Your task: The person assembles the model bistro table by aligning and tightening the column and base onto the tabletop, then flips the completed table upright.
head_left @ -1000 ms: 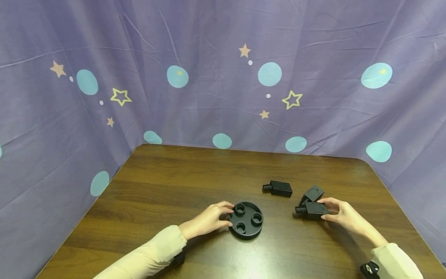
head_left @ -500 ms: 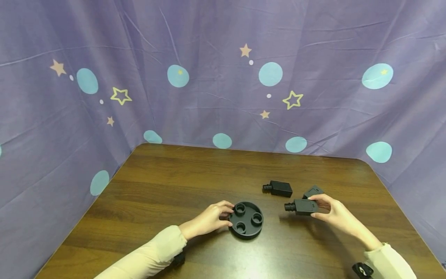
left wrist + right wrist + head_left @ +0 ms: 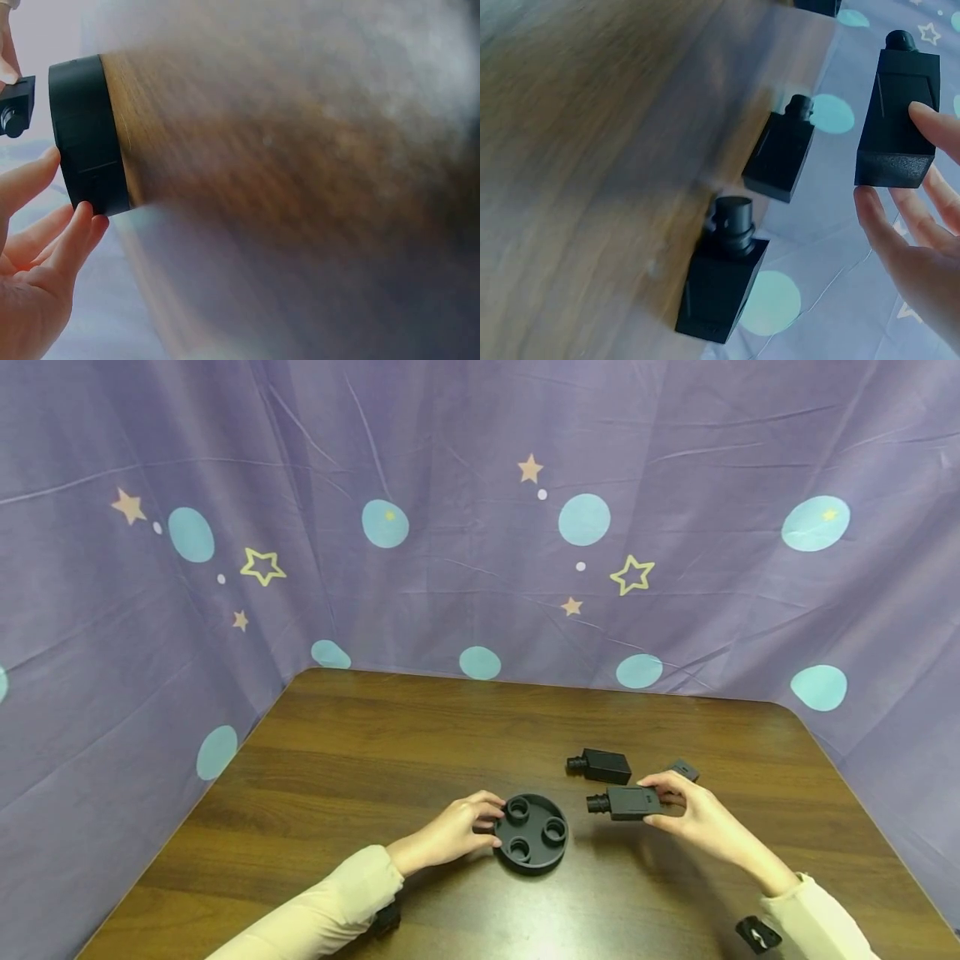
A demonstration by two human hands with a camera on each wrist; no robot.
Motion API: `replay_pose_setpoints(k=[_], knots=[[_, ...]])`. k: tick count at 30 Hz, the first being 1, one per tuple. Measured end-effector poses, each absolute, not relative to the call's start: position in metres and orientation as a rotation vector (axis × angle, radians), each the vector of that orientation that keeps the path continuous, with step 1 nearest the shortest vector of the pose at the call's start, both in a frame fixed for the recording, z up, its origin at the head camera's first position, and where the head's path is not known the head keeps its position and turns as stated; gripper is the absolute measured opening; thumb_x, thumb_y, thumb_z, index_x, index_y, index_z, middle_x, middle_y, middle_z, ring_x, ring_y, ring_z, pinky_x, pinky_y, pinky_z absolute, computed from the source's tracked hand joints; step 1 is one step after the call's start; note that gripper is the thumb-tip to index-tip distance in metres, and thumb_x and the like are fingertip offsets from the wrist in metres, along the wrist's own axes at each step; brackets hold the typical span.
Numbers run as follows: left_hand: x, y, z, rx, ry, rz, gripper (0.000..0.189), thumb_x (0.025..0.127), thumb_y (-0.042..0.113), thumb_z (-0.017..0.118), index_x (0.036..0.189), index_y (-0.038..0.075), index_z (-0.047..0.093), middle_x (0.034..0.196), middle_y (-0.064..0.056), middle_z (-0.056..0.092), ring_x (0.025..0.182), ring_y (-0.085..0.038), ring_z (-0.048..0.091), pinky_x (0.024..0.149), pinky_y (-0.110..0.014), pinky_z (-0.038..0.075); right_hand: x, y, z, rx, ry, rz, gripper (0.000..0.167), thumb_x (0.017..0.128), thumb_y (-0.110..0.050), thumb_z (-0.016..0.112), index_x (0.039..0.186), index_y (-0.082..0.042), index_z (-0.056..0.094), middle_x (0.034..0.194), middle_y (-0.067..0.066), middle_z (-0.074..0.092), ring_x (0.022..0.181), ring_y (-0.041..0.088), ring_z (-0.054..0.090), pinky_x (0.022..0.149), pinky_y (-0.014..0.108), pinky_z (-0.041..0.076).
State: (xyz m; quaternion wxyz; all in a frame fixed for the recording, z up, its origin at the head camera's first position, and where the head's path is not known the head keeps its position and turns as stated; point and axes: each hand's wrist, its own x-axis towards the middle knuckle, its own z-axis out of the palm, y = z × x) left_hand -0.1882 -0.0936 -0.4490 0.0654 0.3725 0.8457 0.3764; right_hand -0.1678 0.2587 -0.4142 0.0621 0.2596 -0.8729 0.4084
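Observation:
A round black base (image 3: 538, 852) with a raised rim and three ring-shaped sockets lies on the table. My left hand (image 3: 457, 831) holds it at its left edge, thumb and fingertips against the side wall, which shows as a black band (image 3: 86, 135) in the left wrist view. My right hand (image 3: 693, 814) pinches a black rectangular block with a ribbed round neck (image 3: 632, 803). The block is raised over the table, its neck pointing left toward the base. In the right wrist view the thumb lies on one face of this block (image 3: 900, 112), with fingers beneath.
A second necked black block (image 3: 606, 766) lies behind the held one, neck to the left. Another such block (image 3: 684, 769) is partly hidden behind my right hand. The wooden table (image 3: 360, 735) ends at a purple curtain (image 3: 465, 577) at the back and left.
My right hand has lifted the block from beside the other one and carried it left toward the base. My left hand and the base have stayed put.

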Motion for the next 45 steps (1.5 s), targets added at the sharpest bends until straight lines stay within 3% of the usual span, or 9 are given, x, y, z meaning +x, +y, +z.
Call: replay_pose_setpoints(k=[5,14,26,45], knots=[[-0.188,-0.093,-0.450,1.100,2.527,1.182,0.032,0.075,0.002,0.067,0.102,-0.012,0.057,0.115,-0.017,0.049,0.100,-0.026,0.056,0.078,-0.013,0.046,-0.171,0.250,-0.412,0.829,-2.619,1.237,0.043,0.069,-0.005,0.073,0.108,-0.004,0.055,0.105,0.010,0.054,0.089,0.010,0.057,0.076,0.028,0.051],[-0.186,-0.093,-0.450,1.096,2.506,1.231,0.032,0.075,-0.001,0.067,0.102,-0.014,0.056,0.115,-0.019,0.049,0.101,-0.028,0.055,0.078,-0.014,0.047,-0.173,0.237,-0.407,0.890,-2.635,1.170,0.044,0.070,-0.006,0.073,0.110,-0.004,0.055,0.106,0.006,0.054,0.092,0.019,0.057,0.078,0.035,0.050],[-0.186,-0.093,-0.452,1.061,2.482,1.273,0.032,0.075,-0.001,0.067,0.102,-0.014,0.056,0.115,-0.019,0.048,0.102,-0.028,0.054,0.078,-0.014,0.047,-0.175,0.221,-0.403,0.979,-2.659,1.203,0.041,0.072,-0.003,0.071,0.111,-0.008,0.056,0.108,0.001,0.052,0.094,0.016,0.057,0.079,0.034,0.050],[-0.186,-0.093,-0.452,1.031,2.473,1.294,0.032,0.075,-0.001,0.067,0.102,-0.014,0.056,0.115,-0.018,0.049,0.102,-0.028,0.054,0.078,-0.015,0.047,-0.179,0.198,-0.396,1.058,-2.605,1.004,0.046,0.065,-0.003,0.075,0.107,-0.014,0.059,0.104,-0.003,0.057,0.095,0.014,0.053,0.075,0.030,0.048]])
